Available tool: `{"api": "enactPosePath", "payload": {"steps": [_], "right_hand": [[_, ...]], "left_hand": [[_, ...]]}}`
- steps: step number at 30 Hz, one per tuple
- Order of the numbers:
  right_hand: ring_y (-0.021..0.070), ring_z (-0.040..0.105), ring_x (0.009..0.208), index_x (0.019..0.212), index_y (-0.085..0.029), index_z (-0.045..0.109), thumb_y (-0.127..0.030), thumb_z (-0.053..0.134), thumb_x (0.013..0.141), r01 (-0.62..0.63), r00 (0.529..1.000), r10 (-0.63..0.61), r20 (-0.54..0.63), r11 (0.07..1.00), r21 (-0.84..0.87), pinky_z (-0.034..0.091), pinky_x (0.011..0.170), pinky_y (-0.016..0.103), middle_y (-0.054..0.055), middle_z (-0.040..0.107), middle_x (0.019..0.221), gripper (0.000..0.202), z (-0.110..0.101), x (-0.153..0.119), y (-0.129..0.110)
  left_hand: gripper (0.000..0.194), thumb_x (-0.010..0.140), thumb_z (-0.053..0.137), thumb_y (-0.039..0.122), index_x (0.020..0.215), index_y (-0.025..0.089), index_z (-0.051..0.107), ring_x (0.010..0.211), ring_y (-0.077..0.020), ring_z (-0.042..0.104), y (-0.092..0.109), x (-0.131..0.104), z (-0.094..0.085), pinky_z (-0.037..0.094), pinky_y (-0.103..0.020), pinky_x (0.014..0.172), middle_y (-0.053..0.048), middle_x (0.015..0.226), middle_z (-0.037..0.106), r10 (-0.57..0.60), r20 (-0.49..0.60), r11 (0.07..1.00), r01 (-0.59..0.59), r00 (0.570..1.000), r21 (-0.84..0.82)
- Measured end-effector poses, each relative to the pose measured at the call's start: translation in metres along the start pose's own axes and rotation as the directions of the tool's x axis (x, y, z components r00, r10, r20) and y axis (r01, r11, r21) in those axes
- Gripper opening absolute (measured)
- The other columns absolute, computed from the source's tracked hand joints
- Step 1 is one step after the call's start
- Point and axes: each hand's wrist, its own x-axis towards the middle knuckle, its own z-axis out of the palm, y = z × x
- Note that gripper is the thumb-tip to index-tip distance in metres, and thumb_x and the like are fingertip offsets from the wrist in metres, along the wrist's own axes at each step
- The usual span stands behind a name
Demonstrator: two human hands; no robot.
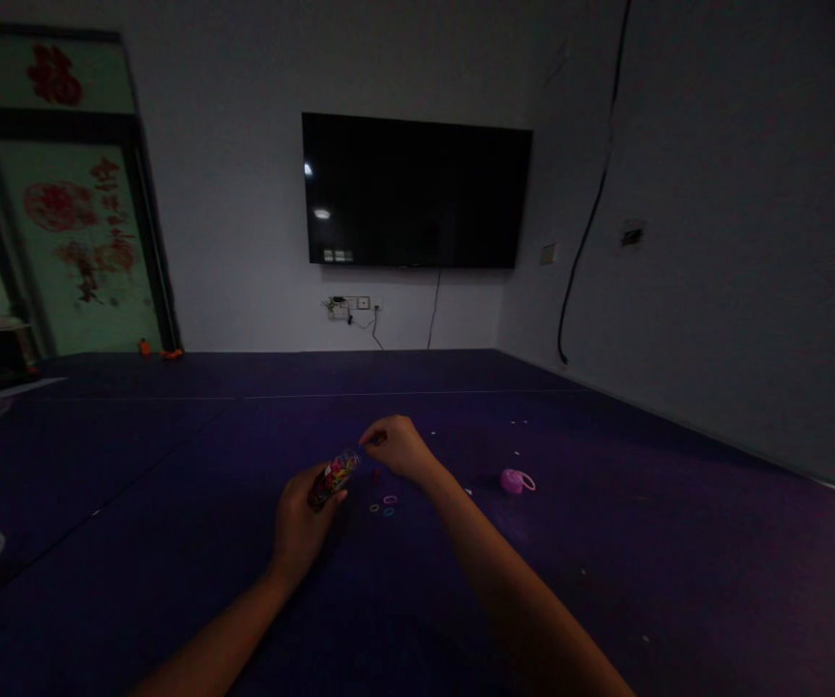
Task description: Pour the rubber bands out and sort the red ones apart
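Floor [243, 600] is being overlooked by a wall-mounted television [417, 192]; near centre, a tilted clear bottle [337, 474] is being gripped by the left hand's fingers [330, 511], while the right hand's [399, 447] fingers are being held nearly closed beside its mouth, any hold unclear.

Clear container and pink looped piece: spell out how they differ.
The clear container is tilted in the left hand, while the pink looped piece lies on the floor. The container is see-through, showing colourful bands; the pink piece looks solid. The container is long; the pink piece is stubby.
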Motion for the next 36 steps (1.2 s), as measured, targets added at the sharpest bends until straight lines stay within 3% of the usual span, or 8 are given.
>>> {"api": "enactPosePath", "payload": {"steps": [5, 10, 16, 22, 30, 34, 36], "right_hand": [[0.013, 0.064, 0.066, 0.075, -0.013, 0.073, -0.001, 0.062, 0.064, 0.037, 0.999, -0.038, 0.016, 0.997, 0.062, 0.045, 0.062, 0.019, 0.005, 0.072, 0.074, 0.02, -0.002, -0.002, -0.018], [0.0148, 0.066, 0.069, 0.075, -0.013, 0.072, 0.001, 0.061, 0.061, -0.066, 0.997, 0.056, 0.048, 0.968, 0.243, 0.049, 0.064, 0.021, 0.004, 0.071, 0.071, 0.022, -0.003, -0.001, -0.021], [0.013, 0.066, 0.067, 0.077, -0.014, 0.069, 0.004, 0.056, 0.06, -0.17, 0.985, 0.125, 0.117, 0.783, 0.599, 0.052, 0.063, 0.022, 0.001, 0.07, 0.071, 0.028, -0.006, 0.002, -0.021], [0.0129, 0.066, 0.066, 0.078, -0.014, 0.068, 0.0, 0.058, 0.058, -0.183, 0.983, 0.13, 0.128, 0.68, 0.711, 0.054, 0.064, 0.025, 0.001, 0.07, 0.072, 0.027, -0.002, 0.003, -0.014], [0.0165, 0.067, 0.072, 0.076, -0.014, 0.068, -0.012, 0.071, 0.059, -0.012, 0.999, 0.035, -0.021, 0.74, 0.673, 0.055, 0.071, 0.03, 0.002, 0.071, 0.073, 0.018, -0.002, 0.004, -0.012], [0.0169, 0.068, 0.075, 0.092, -0.013, 0.068, -0.019, 0.061, 0.077, -0.027, 0.995, 0.075, -0.069, 0.848, 0.529, 0.054, 0.068, 0.028, 0.007, 0.072, 0.083, 0.017, 0.0, 0.006, -0.006], [0.0168, 0.067, 0.084, 0.104, -0.012, 0.066, -0.015, 0.05, 0.085, -0.075, 0.994, 0.098, -0.05, 0.938, 0.339, 0.053, 0.073, 0.027, 0.01, 0.071, 0.095, 0.024, 0.004, 0.005, 0.002]], "left_hand": [[0.035, 0.072, 0.065, 0.038, 0.102, 0.02, 0.066, 0.087, -0.0271, 0.065, -0.001, 0.0, 0.001, 0.051, -0.042, 0.078, -0.008, 0.093, 0.069, 0.002, 0.003, 1.0, -0.002, 1.0, 0.006], [0.037, 0.071, 0.066, 0.039, 0.103, 0.02, 0.066, 0.087, -0.0278, 0.065, 0.0, 0.0, 0.004, 0.052, -0.043, 0.077, -0.009, 0.095, 0.07, -0.057, 0.024, 0.998, 0.058, 0.998, -0.04], [0.041, 0.071, 0.066, 0.042, 0.105, 0.019, 0.064, 0.084, -0.0263, 0.067, 0.005, -0.001, 0.006, 0.054, -0.04, 0.075, -0.009, 0.095, 0.07, -0.112, 0.028, 0.985, 0.114, 0.993, -0.125], [0.044, 0.071, 0.064, 0.045, 0.105, 0.017, 0.063, 0.084, -0.0253, 0.067, 0.011, -0.001, 0.003, 0.053, -0.038, 0.076, -0.009, 0.095, 0.07, -0.13, 0.064, 0.978, 0.139, 0.989, -0.157], [0.045, 0.069, 0.066, 0.044, 0.104, 0.017, 0.063, 0.081, -0.0241, 0.067, 0.021, 0.0, -0.001, 0.053, -0.035, 0.072, -0.008, 0.092, 0.07, -0.163, 0.074, 0.963, 0.174, 0.984, -0.204], [0.048, 0.071, 0.064, 0.047, 0.107, 0.015, 0.061, 0.077, -0.0228, 0.067, 0.021, 0.0, -0.001, 0.053, -0.033, 0.068, -0.008, 0.09, 0.07, -0.203, 0.099, 0.944, 0.222, 0.974, -0.246], [0.049, 0.071, 0.063, 0.049, 0.107, 0.014, 0.061, 0.079, -0.024, 0.067, 0.018, 0.0, 0.0, 0.053, -0.034, 0.07, -0.008, 0.091, 0.07, -0.224, 0.092, 0.941, 0.24, 0.97, -0.238]]}}
